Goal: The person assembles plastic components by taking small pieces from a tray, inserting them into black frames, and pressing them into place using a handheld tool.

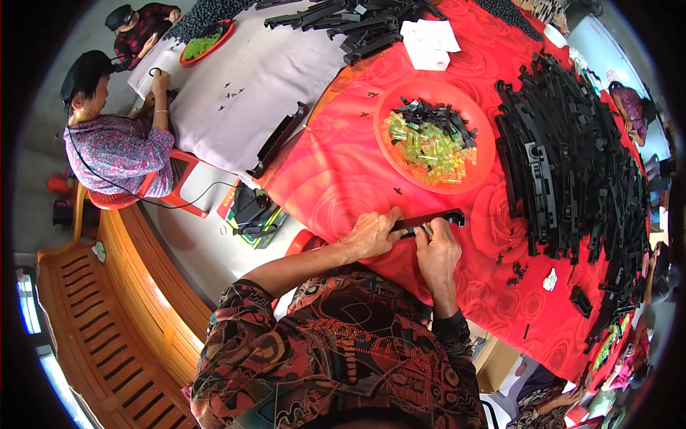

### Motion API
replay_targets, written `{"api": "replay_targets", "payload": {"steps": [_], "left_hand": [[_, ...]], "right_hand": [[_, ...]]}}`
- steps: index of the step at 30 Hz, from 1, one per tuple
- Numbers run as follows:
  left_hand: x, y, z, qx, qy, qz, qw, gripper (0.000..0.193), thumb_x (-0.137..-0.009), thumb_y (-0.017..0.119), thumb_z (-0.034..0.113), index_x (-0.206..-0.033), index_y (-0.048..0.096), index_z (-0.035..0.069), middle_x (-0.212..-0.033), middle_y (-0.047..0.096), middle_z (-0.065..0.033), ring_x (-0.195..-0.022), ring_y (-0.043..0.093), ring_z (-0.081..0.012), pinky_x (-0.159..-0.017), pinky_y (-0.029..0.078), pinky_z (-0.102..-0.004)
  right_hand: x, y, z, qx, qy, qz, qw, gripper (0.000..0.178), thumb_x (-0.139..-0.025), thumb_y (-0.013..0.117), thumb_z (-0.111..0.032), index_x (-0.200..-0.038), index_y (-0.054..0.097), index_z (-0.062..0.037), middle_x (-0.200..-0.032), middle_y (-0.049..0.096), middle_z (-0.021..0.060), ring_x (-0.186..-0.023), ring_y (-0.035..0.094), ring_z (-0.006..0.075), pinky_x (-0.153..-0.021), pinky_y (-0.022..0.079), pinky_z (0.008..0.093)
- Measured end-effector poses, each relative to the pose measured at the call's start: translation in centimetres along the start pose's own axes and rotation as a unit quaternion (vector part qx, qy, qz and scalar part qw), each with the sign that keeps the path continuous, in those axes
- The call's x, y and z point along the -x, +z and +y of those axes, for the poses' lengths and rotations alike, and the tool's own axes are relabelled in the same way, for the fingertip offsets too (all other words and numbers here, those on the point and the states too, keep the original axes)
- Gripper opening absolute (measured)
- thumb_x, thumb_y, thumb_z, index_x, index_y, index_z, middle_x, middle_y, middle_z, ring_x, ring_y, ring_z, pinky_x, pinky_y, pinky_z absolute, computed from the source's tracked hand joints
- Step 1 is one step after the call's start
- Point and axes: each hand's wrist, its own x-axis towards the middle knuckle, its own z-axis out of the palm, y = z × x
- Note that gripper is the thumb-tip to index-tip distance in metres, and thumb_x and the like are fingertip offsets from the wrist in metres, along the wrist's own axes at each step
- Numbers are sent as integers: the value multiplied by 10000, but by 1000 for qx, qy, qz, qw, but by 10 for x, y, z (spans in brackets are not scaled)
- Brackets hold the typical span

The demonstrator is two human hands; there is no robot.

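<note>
A long black plastic strip lies level across both my hands, just above the red tablecloth at its near edge. My left hand is closed round its left end. With fingers and thumb bent, my right hand grips it near the right end, which sticks out past the fingers. What lies between the fingertips is partly hidden. Beyond my hands stands a round red bowl, holding small yellow-green clear pieces and small black pieces.
A big heap of black plastic strips covers the table's right side; more strips lie at the far end. Tiny black bits dot the red cloth. A person sits left at a pale-covered table; a wooden bench stands below.
</note>
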Motion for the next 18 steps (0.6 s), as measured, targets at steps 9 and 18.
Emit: {"api": "replay_targets", "payload": {"steps": [9,18], "left_hand": [[-4,8,-6,-43,30,34,998,369,-822,615,360,-928,540,14,-655,585,-217,-663,608,-391,-552,465,-471],[-6,1,-7,-30,27,37,998,310,-799,652,292,-891,542,17,-663,596,-193,-652,612,-373,-560,473,-458]], "right_hand": [[3,-3,-1,-29,-2,10,1000,158,-771,652,-113,-826,521,-44,-805,582,111,-683,607,305,-555,473,390],[3,-8,3,-118,27,-21,992,111,-775,583,-36,-881,560,-12,-841,602,149,-747,605,340,-631,482,400]]}}
